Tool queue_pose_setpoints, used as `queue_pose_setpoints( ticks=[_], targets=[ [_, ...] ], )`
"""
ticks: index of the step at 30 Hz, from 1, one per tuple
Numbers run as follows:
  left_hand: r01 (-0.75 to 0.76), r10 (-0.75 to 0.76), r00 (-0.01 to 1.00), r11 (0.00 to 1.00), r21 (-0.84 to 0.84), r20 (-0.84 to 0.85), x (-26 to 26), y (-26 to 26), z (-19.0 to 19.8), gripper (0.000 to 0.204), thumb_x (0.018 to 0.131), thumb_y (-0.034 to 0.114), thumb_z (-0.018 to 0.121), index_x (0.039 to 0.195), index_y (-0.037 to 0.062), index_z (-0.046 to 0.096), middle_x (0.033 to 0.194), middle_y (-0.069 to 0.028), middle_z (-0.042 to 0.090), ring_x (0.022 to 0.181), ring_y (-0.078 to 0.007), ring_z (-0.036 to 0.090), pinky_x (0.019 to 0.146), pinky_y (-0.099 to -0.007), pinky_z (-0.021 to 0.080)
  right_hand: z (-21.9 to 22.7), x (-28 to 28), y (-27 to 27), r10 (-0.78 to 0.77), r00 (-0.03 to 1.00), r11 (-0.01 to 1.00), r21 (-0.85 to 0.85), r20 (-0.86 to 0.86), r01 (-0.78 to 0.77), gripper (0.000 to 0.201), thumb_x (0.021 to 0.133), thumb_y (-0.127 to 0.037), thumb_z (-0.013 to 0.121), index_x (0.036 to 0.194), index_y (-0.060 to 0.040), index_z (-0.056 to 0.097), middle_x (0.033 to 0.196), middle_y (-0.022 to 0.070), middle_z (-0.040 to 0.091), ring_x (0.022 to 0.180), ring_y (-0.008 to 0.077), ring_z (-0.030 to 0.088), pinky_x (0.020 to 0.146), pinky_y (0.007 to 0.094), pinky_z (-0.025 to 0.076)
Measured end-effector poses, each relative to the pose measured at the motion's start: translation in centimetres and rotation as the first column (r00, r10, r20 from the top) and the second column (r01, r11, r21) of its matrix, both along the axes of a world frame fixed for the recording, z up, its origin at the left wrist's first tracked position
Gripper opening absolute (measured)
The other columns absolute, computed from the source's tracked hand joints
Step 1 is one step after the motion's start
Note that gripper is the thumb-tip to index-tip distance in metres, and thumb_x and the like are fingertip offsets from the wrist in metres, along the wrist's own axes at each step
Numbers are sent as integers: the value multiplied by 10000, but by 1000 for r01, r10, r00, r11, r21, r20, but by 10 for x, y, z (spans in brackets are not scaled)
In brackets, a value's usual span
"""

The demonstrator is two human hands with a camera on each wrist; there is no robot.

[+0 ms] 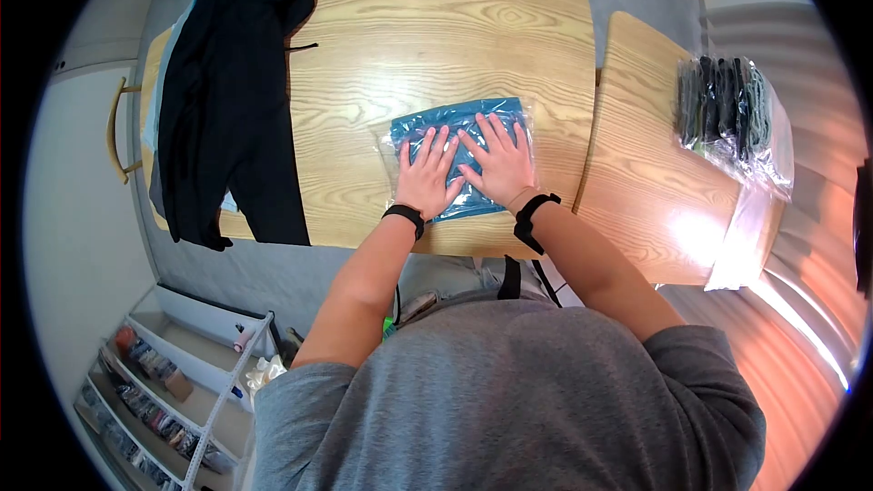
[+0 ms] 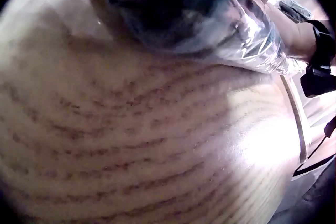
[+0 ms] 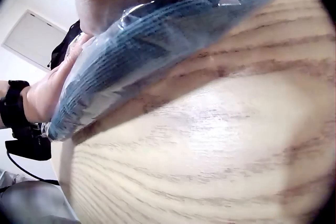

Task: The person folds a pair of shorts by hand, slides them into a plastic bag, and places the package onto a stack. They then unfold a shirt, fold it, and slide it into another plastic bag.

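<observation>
A folded blue garment (image 1: 436, 118) lies inside a clear plastic bag (image 1: 385, 141) near the front edge of the wooden table. My left hand (image 1: 425, 177) rests flat on the bag's left half, fingers straight and spread. On the right half, my right hand (image 1: 500, 164) presses down in the same way, the two thumbs close together. In the right wrist view the ribbed blue cloth (image 3: 157, 37) shows through the shiny film. The left wrist view shows the crinkled side of the bag (image 2: 231, 40) against the tabletop.
Black trousers (image 1: 227, 100) lie over the table's left side, on top of lighter cloth. A smaller side table (image 1: 637, 136) at the right bears a stack of bagged garments (image 1: 727, 109) and flat plastic bags (image 1: 738, 236). A white shelf rack (image 1: 205, 427) stands at the lower left.
</observation>
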State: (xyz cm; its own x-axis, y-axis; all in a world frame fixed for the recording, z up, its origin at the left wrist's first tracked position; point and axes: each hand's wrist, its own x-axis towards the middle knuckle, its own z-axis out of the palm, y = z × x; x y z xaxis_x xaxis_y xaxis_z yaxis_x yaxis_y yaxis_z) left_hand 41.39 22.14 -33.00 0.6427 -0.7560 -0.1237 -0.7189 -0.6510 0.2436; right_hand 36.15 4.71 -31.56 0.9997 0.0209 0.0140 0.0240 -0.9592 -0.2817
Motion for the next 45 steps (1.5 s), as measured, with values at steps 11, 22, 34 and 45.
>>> queue_pose_setpoints(
  ticks=[11, 22, 34, 45],
  targets=[
    [-21, 21, 1000, 997, -75, 4, 0, 2, -1, 680, 874, 460, 493, 1440, 133, 308, 1526, -66, 227, 1403, -239, 210, 1097, -561, 136, 16, -22, -1, 1, 999, 1000, 20, 33, -2, 516, 834, -400, 596, 1304, -207, 509, 1433, 92, 384, 1346, 249, 324, 1088, 515, 198],
    [2, 13, 997, 976, -216, 71, -7, 3, 12, 561, 877, 263, 521, 1401, 122, 376, 1494, -89, 296, 1386, -257, 250, 1085, -557, 179, 16, -13, 5, 80, 994, 996, -52, 75, -76, 447, 839, -355, 601, 1252, -192, 548, 1399, 58, 435, 1326, 224, 352, 1069, 510, 251],
    [-104, 104, 995, 995, -7, 7, 4, 1, -4, 656, 852, 418, 518, 1434, 182, 331, 1524, -57, 236, 1397, -247, 220, 1075, -561, 197, 1, 1, -5, 120, 991, 992, -43, 54, -118, 466, 801, -452, 600, 1228, -268, 570, 1389, 24, 447, 1307, 240, 365, 1032, 543, 268],
    [-94, 94, 995, 996, 0, -30, 5, 2, -9, 677, 830, 413, 539, 1433, 186, 331, 1528, -60, 223, 1403, -244, 201, 1067, -569, 198, -4, 4, -5, 110, 993, 994, -23, 32, -110, 472, 778, -454, 614, 1210, -266, 581, 1352, 21, 480, 1290, 236, 385, 1017, 540, 281]
  ],
)
